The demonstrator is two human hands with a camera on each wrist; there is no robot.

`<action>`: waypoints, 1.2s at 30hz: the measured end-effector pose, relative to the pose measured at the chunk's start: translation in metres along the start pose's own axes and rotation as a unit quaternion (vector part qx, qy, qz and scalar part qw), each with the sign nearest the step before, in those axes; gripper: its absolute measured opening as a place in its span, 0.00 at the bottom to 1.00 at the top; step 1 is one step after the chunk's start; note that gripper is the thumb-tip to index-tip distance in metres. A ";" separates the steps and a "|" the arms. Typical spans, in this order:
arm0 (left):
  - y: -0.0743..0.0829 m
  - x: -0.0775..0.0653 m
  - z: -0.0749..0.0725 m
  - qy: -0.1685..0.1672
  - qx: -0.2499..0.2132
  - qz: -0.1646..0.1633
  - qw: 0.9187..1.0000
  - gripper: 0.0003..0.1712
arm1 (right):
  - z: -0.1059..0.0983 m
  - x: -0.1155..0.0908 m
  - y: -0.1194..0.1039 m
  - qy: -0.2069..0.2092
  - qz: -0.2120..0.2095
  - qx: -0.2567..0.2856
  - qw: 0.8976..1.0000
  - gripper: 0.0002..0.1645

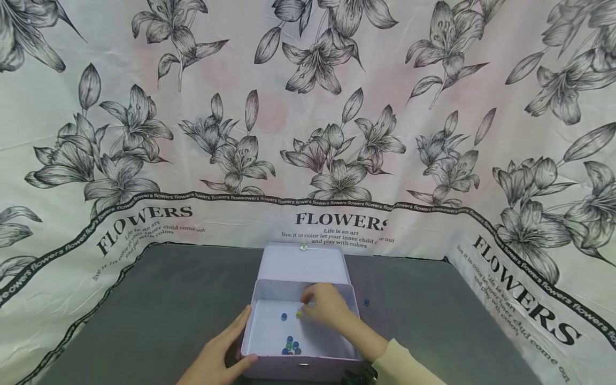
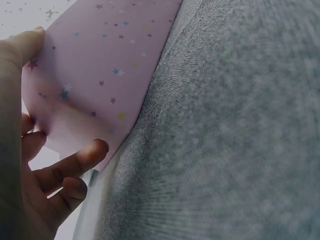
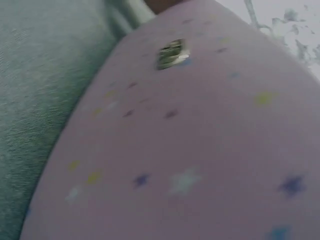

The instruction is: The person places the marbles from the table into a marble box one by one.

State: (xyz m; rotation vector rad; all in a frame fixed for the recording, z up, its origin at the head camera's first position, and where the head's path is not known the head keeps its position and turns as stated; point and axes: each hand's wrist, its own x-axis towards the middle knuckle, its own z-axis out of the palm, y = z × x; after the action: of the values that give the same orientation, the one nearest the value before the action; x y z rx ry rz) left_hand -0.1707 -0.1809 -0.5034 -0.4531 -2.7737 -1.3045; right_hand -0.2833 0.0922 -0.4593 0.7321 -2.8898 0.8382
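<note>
A pink box (image 1: 289,366) with printed stars and a white inside stands with its lid (image 1: 304,263) raised at the back. Small glass marbles, blue and green among them, cluster near its front (image 1: 290,345). A blue marble (image 1: 284,316) and a yellow marble (image 1: 298,315) lie farther back. My left hand (image 1: 222,342) rests against the box's left side, fingers along the wall and thumb at the front corner. In the left wrist view some of its fingers (image 2: 82,155) stand off the wall. My right hand (image 1: 327,307) reaches inside, fingers bent, fingertips close by the yellow marble; I cannot tell whether they pinch anything.
One blue marble (image 1: 367,302) lies on the grey cloth (image 1: 409,299) right of the box. A metal clasp (image 3: 172,54) sits on the box's front. Behind and at the sides hangs a flower-printed curtain (image 1: 240,224). A black object (image 1: 360,374) shows near the right sleeve.
</note>
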 end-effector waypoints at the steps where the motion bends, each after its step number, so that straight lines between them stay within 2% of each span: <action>1: 0.000 0.000 0.000 0.000 0.002 0.007 1.000 0.55 | -0.002 0.000 0.001 0.007 -0.005 0.005 1.000 0.07; 5: 0.000 0.001 -0.001 0.000 0.008 0.021 1.000 0.55 | -0.007 0.000 0.004 0.039 -0.018 0.031 0.999 0.08; 11: -0.002 0.000 -0.001 -0.001 0.010 0.022 1.000 0.54 | -0.018 -0.010 0.012 0.092 -0.026 0.091 0.991 0.09; 17: -0.001 0.000 -0.001 -0.005 0.001 0.013 1.000 0.54 | -0.034 -0.026 0.029 0.148 0.013 0.121 0.981 0.09; 22: 0.000 0.001 -0.002 -0.009 -0.007 -0.001 1.000 0.54 | -0.049 -0.038 0.052 0.209 0.044 0.155 0.964 0.09; 27: 0.000 0.002 -0.002 -0.007 -0.008 -0.010 1.000 0.54 | -0.060 -0.048 0.079 0.257 0.063 0.151 0.953 0.09; 31: -0.002 0.001 -0.002 -0.008 -0.001 -0.012 1.000 0.55 | -0.061 -0.056 0.096 0.258 0.093 0.139 0.952 0.09; 36: -0.004 0.000 -0.001 -0.012 -0.006 -0.015 1.000 0.54 | -0.052 -0.060 0.117 0.246 0.129 0.116 0.954 0.10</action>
State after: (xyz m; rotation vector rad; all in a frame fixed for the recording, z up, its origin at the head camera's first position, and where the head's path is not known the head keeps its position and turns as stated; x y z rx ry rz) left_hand -0.1723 -0.1840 -0.5053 -0.4313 -2.8048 -1.3326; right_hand -0.2870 0.2318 -0.4827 0.1149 -2.4853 1.2029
